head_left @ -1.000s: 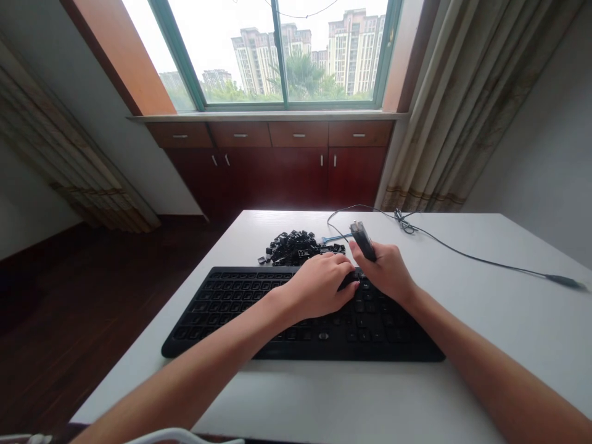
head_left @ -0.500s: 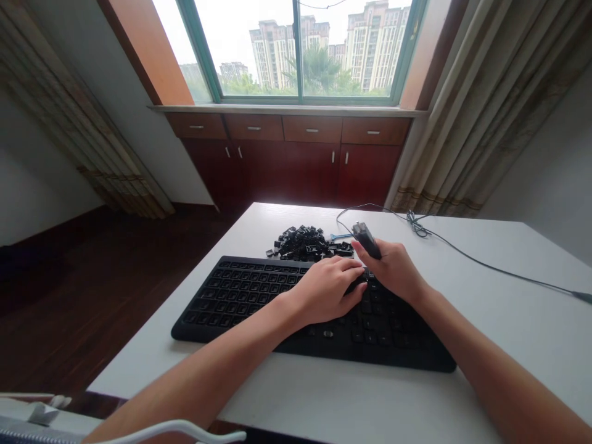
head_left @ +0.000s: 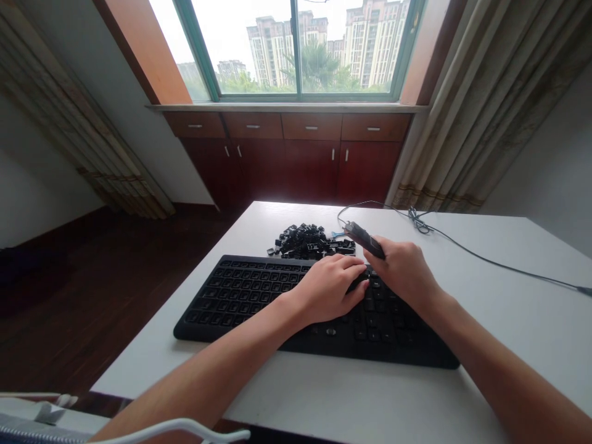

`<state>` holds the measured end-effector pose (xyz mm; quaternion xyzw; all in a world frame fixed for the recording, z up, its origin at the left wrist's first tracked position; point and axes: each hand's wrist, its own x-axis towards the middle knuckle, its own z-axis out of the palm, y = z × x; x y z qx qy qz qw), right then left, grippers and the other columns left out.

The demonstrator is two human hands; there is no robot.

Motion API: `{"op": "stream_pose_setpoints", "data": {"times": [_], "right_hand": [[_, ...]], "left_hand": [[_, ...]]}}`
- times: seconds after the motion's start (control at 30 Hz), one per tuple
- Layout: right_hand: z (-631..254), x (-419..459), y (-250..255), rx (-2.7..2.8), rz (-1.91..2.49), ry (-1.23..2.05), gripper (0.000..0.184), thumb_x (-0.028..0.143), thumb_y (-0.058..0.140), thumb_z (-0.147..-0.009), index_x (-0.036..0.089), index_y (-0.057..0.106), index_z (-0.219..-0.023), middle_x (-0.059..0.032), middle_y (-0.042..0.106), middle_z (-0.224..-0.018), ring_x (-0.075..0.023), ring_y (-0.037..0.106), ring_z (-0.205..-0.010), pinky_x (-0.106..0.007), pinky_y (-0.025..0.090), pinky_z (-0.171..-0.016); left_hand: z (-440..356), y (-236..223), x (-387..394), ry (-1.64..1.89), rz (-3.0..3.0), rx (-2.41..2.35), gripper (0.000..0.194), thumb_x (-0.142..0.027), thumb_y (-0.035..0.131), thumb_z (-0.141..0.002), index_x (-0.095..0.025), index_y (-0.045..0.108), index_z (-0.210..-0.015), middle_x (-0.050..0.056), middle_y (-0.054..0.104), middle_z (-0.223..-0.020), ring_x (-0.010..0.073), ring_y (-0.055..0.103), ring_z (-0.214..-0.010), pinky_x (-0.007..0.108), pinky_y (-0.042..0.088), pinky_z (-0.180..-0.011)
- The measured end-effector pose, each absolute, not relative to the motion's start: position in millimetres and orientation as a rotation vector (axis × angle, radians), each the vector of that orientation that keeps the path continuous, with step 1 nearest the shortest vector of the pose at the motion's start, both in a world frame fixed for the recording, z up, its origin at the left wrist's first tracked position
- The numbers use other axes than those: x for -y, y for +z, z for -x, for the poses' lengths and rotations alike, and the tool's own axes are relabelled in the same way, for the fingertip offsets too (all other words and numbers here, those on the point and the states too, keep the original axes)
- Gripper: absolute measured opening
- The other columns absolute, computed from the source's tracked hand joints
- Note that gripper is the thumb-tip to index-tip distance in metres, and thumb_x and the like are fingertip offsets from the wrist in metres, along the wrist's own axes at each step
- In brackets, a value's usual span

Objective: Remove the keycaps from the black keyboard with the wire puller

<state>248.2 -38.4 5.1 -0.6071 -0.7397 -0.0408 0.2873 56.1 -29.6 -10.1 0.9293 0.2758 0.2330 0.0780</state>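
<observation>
A black keyboard lies across the white table. Its left part shows rows of bare square sockets without caps, while keycaps still sit on the right part. My left hand rests over the middle of the keyboard, thumb and fingers bent toward each other at the keys; what lies between the fingertips is too small and dark to make out. Just right of it, my right hand grips a dark, elongated hand tool, its greyish end pointing up and left, above the keyboard's back edge. The tool's exact kind does not show.
Behind the keyboard is a heap of loose black keycaps, with a small blue tool beside it. A thin black cable with a knotted bundle runs across the right side of the white table.
The dark tool has tilted flatter, its free end swinging left as my right hand turned and shifted slightly right. My left hand stays at nearly the same spot on the keyboard.
</observation>
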Motion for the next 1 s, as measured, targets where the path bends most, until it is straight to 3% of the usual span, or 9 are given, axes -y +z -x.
{"op": "stream_pose_setpoints", "data": {"times": [0.17, 0.4, 0.6, 0.83, 1.0], "right_hand": [[-247.4, 40.0, 7.1, 1.941, 1.677, -0.081, 0.022, 0.033, 0.058, -0.089, 0.022, 0.066, -0.071, -0.0026, 0.061, -0.055, -0.0175, 0.047, -0.049, -0.031, 0.029, -0.057], [-253.0, 36.1, -10.0, 1.71, 1.578, 0.051, 0.044, 0.049, 0.055, -0.094, 0.021, 0.056, -0.061, 0.0001, 0.054, -0.052, -0.014, 0.041, -0.05, -0.028, 0.033, -0.054], [-255.2, 39.8, -14.2, 1.648, 1.541, 0.062, 0.042, 0.045, 0.055, -0.094, 0.019, 0.058, -0.061, -0.001, 0.057, -0.052, -0.0147, 0.046, -0.049, -0.028, 0.035, -0.053], [-255.8, 40.4, -16.4, 1.645, 1.506, 0.084, 0.038, 0.04, 0.057, -0.093, 0.019, 0.059, -0.061, -0.002, 0.059, -0.053, -0.0156, 0.049, -0.05, -0.028, 0.037, -0.054], [-254.2, 41.1, -16.2, 1.627, 1.496, 0.111, 0.038, 0.039, 0.057, -0.093, 0.02, 0.057, -0.061, -0.0021, 0.059, -0.053, -0.0162, 0.051, -0.051, -0.028, 0.038, -0.055]], "left_hand": [[-56.3, -9.7, 30.1, 0.706, -2.771, -0.814, 0.032, -0.031, 0.05, -0.103, -0.016, 0.066, -0.125, 0.009, 0.07, -0.129, 0.0271, 0.066, -0.118, 0.044, 0.054, -0.105], [-59.4, -7.5, 33.2, 0.717, -2.737, -0.755, 0.037, -0.032, 0.049, -0.103, -0.015, 0.058, -0.134, 0.011, 0.065, -0.136, 0.0271, 0.06, -0.126, 0.043, 0.05, -0.111], [-92.9, -9.1, 29.8, 0.64, -2.718, -0.768, 0.044, -0.034, 0.056, -0.096, -0.009, 0.051, -0.133, 0.018, 0.064, -0.13, 0.0315, 0.061, -0.121, 0.046, 0.052, -0.108], [-108.6, -20.5, 22.9, 0.709, -2.739, -0.838, 0.028, -0.019, 0.042, -0.1, -0.008, 0.059, -0.119, 0.017, 0.067, -0.117, 0.0304, 0.062, -0.114, 0.046, 0.051, -0.107], [-106.4, -23.8, 22.4, 0.776, -2.731, -0.769, 0.031, -0.015, 0.04, -0.101, -0.012, 0.058, -0.126, 0.015, 0.062, -0.138, 0.026, 0.05, -0.139, 0.043, 0.04, -0.121]]}}
